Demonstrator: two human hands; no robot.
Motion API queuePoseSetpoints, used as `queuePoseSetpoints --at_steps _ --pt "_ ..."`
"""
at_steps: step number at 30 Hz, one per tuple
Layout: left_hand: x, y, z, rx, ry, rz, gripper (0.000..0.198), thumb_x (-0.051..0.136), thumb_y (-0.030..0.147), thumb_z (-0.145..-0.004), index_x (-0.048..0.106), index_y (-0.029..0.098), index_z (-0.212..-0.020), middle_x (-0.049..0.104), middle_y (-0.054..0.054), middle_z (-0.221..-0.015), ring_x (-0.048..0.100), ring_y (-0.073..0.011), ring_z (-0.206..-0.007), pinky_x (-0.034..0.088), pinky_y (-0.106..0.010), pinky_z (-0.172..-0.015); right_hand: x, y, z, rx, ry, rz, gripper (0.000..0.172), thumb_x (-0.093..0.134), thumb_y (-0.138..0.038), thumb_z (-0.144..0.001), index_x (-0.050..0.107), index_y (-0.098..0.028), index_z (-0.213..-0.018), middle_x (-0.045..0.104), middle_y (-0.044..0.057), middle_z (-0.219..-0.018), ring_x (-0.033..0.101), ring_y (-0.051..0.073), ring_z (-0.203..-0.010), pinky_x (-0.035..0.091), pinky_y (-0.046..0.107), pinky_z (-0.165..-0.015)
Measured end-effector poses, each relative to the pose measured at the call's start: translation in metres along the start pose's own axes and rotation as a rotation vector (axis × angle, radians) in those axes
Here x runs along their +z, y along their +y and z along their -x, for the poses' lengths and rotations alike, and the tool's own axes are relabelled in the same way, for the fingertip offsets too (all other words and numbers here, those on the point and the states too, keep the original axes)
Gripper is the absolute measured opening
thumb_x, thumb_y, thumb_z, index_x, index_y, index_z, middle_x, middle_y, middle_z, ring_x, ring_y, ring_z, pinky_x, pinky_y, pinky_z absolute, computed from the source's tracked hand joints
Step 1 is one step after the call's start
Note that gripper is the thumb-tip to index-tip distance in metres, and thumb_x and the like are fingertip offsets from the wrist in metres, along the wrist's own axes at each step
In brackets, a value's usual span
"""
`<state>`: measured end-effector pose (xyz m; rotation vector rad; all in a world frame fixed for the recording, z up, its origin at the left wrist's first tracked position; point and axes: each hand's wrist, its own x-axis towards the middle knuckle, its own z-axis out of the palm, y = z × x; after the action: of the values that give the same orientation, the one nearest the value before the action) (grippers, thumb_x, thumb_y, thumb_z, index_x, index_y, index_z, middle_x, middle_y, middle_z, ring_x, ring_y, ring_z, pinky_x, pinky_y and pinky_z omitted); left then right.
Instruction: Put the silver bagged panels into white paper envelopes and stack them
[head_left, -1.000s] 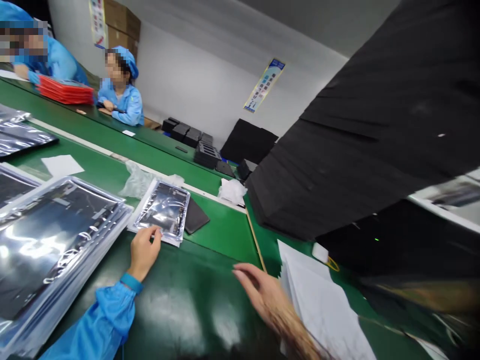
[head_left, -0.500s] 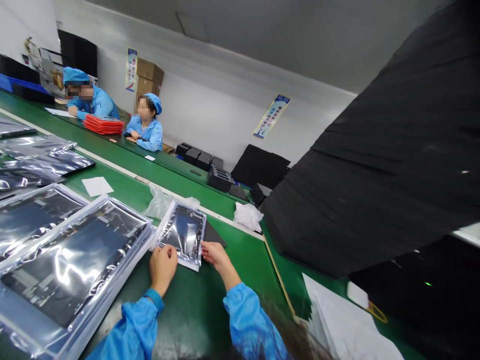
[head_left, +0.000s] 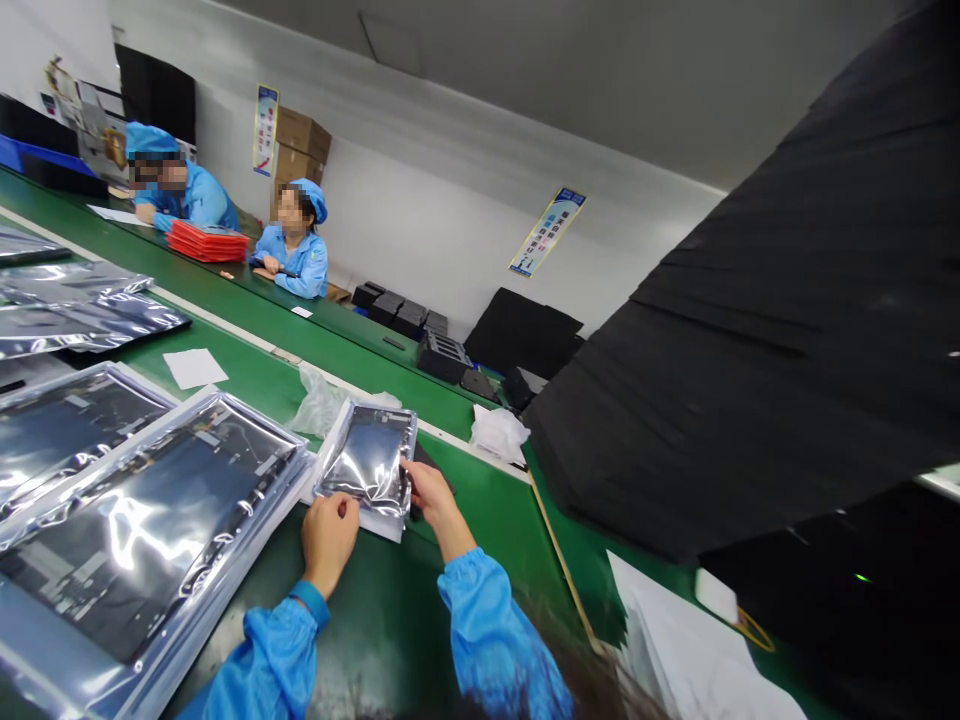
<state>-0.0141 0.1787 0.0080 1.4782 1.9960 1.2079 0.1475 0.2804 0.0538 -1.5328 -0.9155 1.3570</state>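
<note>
A small shiny anti-static bag (head_left: 369, 462) with a dark flat part inside lies on the green bench (head_left: 420, 600) in front of me. My left hand (head_left: 328, 535) grips its near edge, fingers curled on the plastic. My right hand (head_left: 430, 496) pinches the bag's right edge, which is lifted off the bench. A dark flat pad (head_left: 435, 470) peeks out from under the bag on its right.
A stack of large bagged panels (head_left: 142, 520) fills the bench at left. A tall pile of black foam sheets (head_left: 765, 340) looms at right, white paper sheets (head_left: 697, 660) below it. A crumpled clear bag (head_left: 319, 400) lies behind. Two people in blue sit across the far bench by red trays (head_left: 206, 242).
My right hand came in from the right, over the paper, and took hold of the small bag's right edge, then lifted that edge. My left hand stayed on the near edge.
</note>
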Motion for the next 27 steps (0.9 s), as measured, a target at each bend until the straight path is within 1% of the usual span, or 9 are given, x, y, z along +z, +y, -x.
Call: queuePoseSetpoints --at_steps 3,6,9,11,15,18,20,23,27 --pt "-0.003 0.002 0.002 0.015 -0.003 -0.030 0.029 0.056 0.023 -0.090 0.078 0.023 -0.072 0.072 -0.004 -0.069 0.064 -0.0216 -0.075 0.038 -0.031 -0.069 0.013 0.000 -0.002 -0.004 -0.050 -0.035 0.023 0.083 -0.033 -0.078 0.070 -0.017 -0.069 0.068 -0.001 -0.051 0.063 0.015 -0.047 0.050 0.027 -0.048" --pt "-0.004 0.005 0.004 0.042 0.011 -0.070 0.029 0.057 0.022 -0.089 0.078 0.023 -0.068 0.070 -0.004 -0.065 0.062 -0.0215 -0.071 0.036 -0.031 -0.066 0.023 0.004 -0.005 -0.026 -0.046 -0.066 0.021 0.081 -0.031 -0.081 0.069 -0.017 -0.072 0.067 -0.005 -0.052 0.061 0.012 -0.046 0.053 0.027 -0.052" --pt "-0.004 0.007 0.007 0.085 0.046 -0.099 0.028 0.059 0.020 -0.087 0.079 0.024 -0.070 0.068 -0.005 -0.063 0.063 -0.0227 -0.070 0.039 -0.032 -0.067 0.021 0.005 -0.004 -0.077 -0.002 -0.134 0.021 0.084 -0.030 -0.078 0.068 -0.017 -0.073 0.067 -0.007 -0.054 0.061 0.011 -0.046 0.054 0.027 -0.053" --pt "-0.004 0.008 0.009 0.132 0.077 -0.103 0.025 0.059 0.018 -0.088 0.082 0.022 -0.081 0.070 -0.005 -0.065 0.064 -0.0249 -0.075 0.043 -0.034 -0.071 0.012 0.004 0.001 -0.126 0.027 -0.202 0.025 0.089 -0.031 -0.070 0.068 -0.019 -0.072 0.068 -0.005 -0.053 0.062 0.014 -0.047 0.054 0.028 -0.051" --pt "-0.002 0.007 0.010 0.256 0.127 -0.095 0.029 0.057 0.014 -0.091 0.082 0.017 -0.105 0.076 -0.010 -0.080 0.063 -0.0311 -0.095 0.050 -0.042 -0.093 -0.022 0.003 0.025 -0.267 0.084 -0.339 0.038 0.091 -0.042 -0.059 0.070 -0.022 -0.083 0.075 -0.003 -0.068 0.070 0.018 -0.061 0.059 0.031 -0.058" --pt "0.001 0.005 0.002 0.362 0.132 -0.096 0.035 0.056 0.013 -0.093 0.078 0.018 -0.121 0.078 -0.013 -0.107 0.057 -0.0351 -0.116 0.048 -0.048 -0.105 -0.057 0.010 0.046 -0.369 0.150 -0.405 0.047 0.091 -0.048 -0.057 0.071 -0.024 -0.093 0.080 -0.002 -0.085 0.076 0.021 -0.085 0.063 0.036 -0.078" --pt "0.005 0.003 -0.006 0.436 0.106 -0.100 0.039 0.057 0.015 -0.095 0.075 0.022 -0.129 0.077 -0.010 -0.118 0.053 -0.0351 -0.126 0.049 -0.048 -0.107 -0.082 0.020 0.059 -0.424 0.269 -0.426 0.048 0.091 -0.050 -0.055 0.073 -0.023 -0.089 0.080 -0.001 -0.086 0.075 0.023 -0.093 0.061 0.041 -0.091" --pt "0.013 -0.001 -0.017 0.514 0.053 -0.122 0.030 0.066 0.020 -0.093 0.080 0.029 -0.118 0.078 -0.006 -0.119 0.052 -0.0337 -0.129 0.051 -0.049 -0.107 -0.118 0.041 0.078 -0.434 0.409 -0.444 0.045 0.094 -0.048 -0.054 0.074 -0.023 -0.085 0.080 -0.002 -0.082 0.074 0.022 -0.089 0.057 0.045 -0.101" --pt "0.022 -0.002 -0.025 0.530 0.034 -0.165 0.018 0.068 0.021 -0.091 0.084 0.029 -0.089 0.080 -0.004 -0.109 0.059 -0.0299 -0.111 0.055 -0.049 -0.097 -0.152 0.080 0.107 -0.241 0.354 -0.541 0.039 0.090 -0.055 -0.058 0.077 -0.030 -0.085 0.082 -0.002 -0.082 0.078 0.028 -0.086 0.065 0.052 -0.089"
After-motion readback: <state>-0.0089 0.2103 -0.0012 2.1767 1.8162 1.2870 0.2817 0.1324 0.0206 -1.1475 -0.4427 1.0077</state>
